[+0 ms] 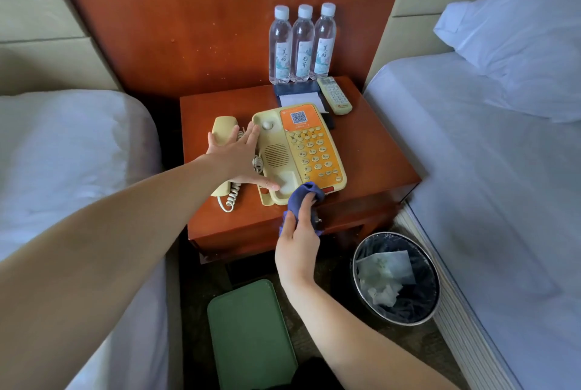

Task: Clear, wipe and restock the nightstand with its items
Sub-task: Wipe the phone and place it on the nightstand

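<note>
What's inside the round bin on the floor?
Inside the round, black-lined metal bin lie crumpled white tissue and a flat pale wrapper. Anything beneath them is hidden.

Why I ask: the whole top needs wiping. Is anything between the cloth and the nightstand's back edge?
Yes: the telephone sits directly behind the cloth, then the notepad, remote and three bottles at the back.

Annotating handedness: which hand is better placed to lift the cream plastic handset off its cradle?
Probably the left hand: it lies open over the cream plastic handset, while the right hand grips the blue cloth.
</note>
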### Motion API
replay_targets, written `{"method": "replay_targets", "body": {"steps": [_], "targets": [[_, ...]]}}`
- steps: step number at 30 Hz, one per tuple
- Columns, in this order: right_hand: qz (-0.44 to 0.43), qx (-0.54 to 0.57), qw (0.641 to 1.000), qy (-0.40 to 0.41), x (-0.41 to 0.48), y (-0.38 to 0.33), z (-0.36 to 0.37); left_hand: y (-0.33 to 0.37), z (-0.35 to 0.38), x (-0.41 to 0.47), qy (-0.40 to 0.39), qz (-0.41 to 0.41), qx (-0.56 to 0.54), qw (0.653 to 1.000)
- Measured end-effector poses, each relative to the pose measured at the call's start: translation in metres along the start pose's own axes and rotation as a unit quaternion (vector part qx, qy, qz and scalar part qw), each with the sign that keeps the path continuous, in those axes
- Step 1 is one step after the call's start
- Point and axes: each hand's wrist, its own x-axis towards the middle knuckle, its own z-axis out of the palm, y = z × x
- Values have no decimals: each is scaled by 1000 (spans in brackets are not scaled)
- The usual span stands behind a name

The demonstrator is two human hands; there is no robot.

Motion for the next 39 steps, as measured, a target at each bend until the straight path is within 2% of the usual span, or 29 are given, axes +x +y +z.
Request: {"method": "replay_targets", "body": {"steps": [4, 11, 13, 15, 17, 19, 21, 23, 26, 32, 34, 36, 39], "targets": [[2, 28, 999, -35, -12, -9, -8, -1, 1, 1, -2, 3, 0, 1000], [-52, 131, 989, 49, 7, -36, -39, -2, 0, -1, 2, 9, -8, 1000], [-81, 122, 986, 77, 28, -51, -43, -2, 1, -1, 4, 10, -13, 1000], [-107, 62, 990, 65, 57, -64, -42, -3, 1, 0, 3, 10, -12, 1000], [-143, -21, 989, 1, 89, -66, -33, -3, 2, 0, 3, 11, -9, 1000], [-170, -91, 979, -69, 118, -67, -25, -4, 3, 0, 7, 12, -7, 1000], [-193, -156, 964, -97, 137, -71, -18, -4, 5, 1, 11, 10, -9, 1000], [-227, -250, 935, -111, 146, -75, -8, -4, 5, 1, 14, 10, -10, 1000], [-261, -383, 873, -152, 166, -78, 8, -3, 4, 2, 10, 11, -13, 1000], [-235, -461, 826, -224, 215, -108, 27, -1, 3, 1, 12, 10, -14, 1000], [-251, -475, 811, -232, 220, -111, 35, -1, 2, 2, 11, 6, -19, 1000], [-276, -462, 811, -231, 223, -108, 37, -1, 2, 2, 12, 4, -16, 1000], [-347, -436, 801, -218, 223, -99, 31, -2, 1, 3, 7, 0, -16, 1000]]}}
